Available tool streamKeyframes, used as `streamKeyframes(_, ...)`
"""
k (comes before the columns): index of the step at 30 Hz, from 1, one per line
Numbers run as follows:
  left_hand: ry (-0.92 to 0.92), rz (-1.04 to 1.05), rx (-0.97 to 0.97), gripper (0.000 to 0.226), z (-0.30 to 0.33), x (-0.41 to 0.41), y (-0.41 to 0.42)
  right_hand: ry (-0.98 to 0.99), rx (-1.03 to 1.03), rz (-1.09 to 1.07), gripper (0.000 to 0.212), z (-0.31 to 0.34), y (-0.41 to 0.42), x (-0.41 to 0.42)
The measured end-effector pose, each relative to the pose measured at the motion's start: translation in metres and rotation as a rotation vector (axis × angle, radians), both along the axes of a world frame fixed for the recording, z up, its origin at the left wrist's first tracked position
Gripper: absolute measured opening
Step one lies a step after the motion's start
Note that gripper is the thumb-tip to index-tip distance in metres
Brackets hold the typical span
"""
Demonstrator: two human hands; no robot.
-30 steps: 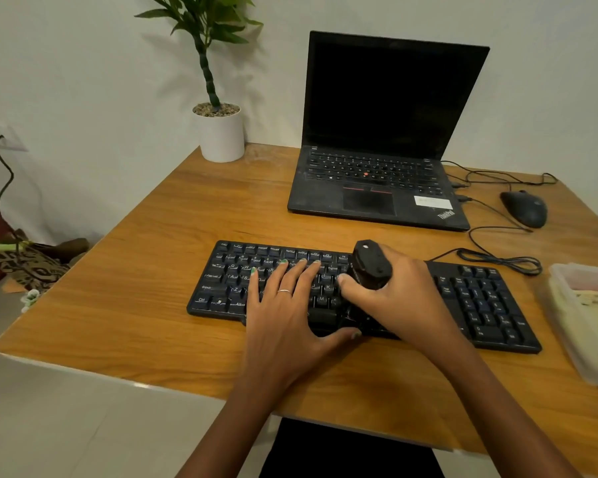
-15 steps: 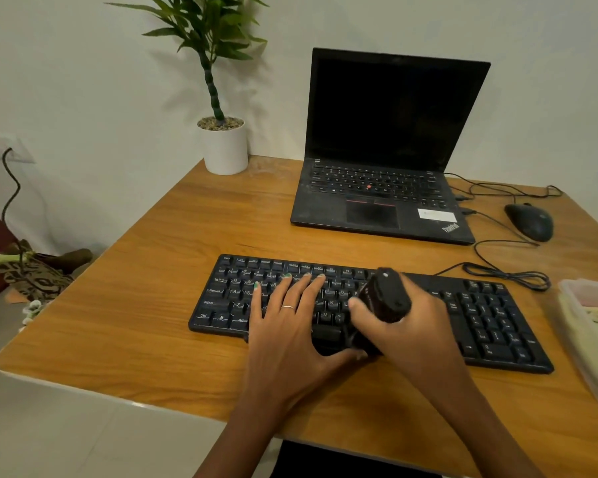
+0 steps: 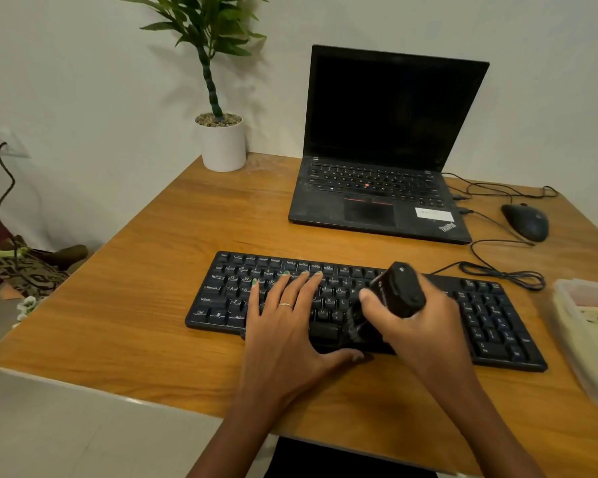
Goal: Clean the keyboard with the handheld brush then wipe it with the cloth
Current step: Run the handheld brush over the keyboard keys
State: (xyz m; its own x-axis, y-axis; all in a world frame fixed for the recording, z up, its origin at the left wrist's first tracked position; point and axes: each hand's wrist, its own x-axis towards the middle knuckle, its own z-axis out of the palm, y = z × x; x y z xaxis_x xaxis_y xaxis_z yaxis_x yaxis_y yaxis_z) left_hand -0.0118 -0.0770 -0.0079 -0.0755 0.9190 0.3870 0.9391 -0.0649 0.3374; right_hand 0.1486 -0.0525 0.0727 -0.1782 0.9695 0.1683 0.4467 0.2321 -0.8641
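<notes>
1. Gripping the black handheld brush [image 3: 396, 293], the right hand [image 3: 425, 326] has its fingers wrapped round it, bristles down on the keyboard [image 3: 491, 319] mid-desk [image 3: 152, 270].
2. Left hand [image 3: 283, 326] lies flat, fingers spread over the keys.

Surface: wooden table [image 3: 173, 236] — warm orange grain.
Centre: black keyboard [image 3: 491, 319].
12 o'clock: open laptop [image 3: 377, 201].
11 o'clock: white plant pot [image 3: 223, 146].
2 o'clock: mouse [image 3: 525, 220] — cables [image 3: 497, 270] beside.
3 o'clock: plastic container [image 3: 587, 336].
</notes>
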Motion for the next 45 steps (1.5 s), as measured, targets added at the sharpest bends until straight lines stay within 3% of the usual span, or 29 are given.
streamKeyframes(3,0.005,-0.013,0.017,0.103,0.0,0.0,0.0,-0.083,-0.089,0.188,0.019,0.002,-0.004,-0.006)
streamKeyframes(7,0.001,-0.004,-0.015,0.111,0.001,0.0,0.0,-0.046,0.072,-0.079,0.017,-0.001,0.009,-0.005)
streamKeyframes(12,0.0,-0.007,-0.006,0.109,0.001,0.0,0.0,-0.215,-0.025,0.124,0.023,0.013,0.016,-0.004)
streamKeyframes(15,-0.002,-0.002,-0.01,0.109,0.002,0.0,-0.001,-0.18,0.063,0.033,0.023,0.011,0.022,-0.01)
streamKeyframes(19,0.011,-0.001,0.002,0.108,0.001,0.0,0.0,-0.215,-0.038,0.131,0.021,0.01,0.025,-0.013)
streamKeyframes(24,0.015,0.001,0.0,0.107,0.002,0.001,0.0,-0.191,0.142,-0.038,0.022,0.006,0.037,-0.015)
streamKeyframes(28,0.023,0.005,0.013,0.106,0.001,0.001,0.0,-0.27,-0.053,0.117,0.023,0.016,0.047,-0.011)
streamKeyframes(32,0.032,0.003,0.013,0.107,0.001,0.0,0.0,-0.24,0.12,-0.034,0.025,0.01,0.061,-0.016)
streamKeyframes(36,0.039,0.011,0.011,0.107,0.001,0.0,0.001,-0.293,0.015,0.064,0.024,0.014,0.069,-0.017)
streamKeyframes(40,0.045,0.007,0.008,0.107,0.001,0.0,0.0,-0.264,0.162,-0.042,0.023,0.01,0.08,-0.024)
streamKeyframes(45,0.053,0.015,0.018,0.107,0.001,0.0,0.001,-0.332,0.026,0.034,0.024,0.019,0.093,-0.026)
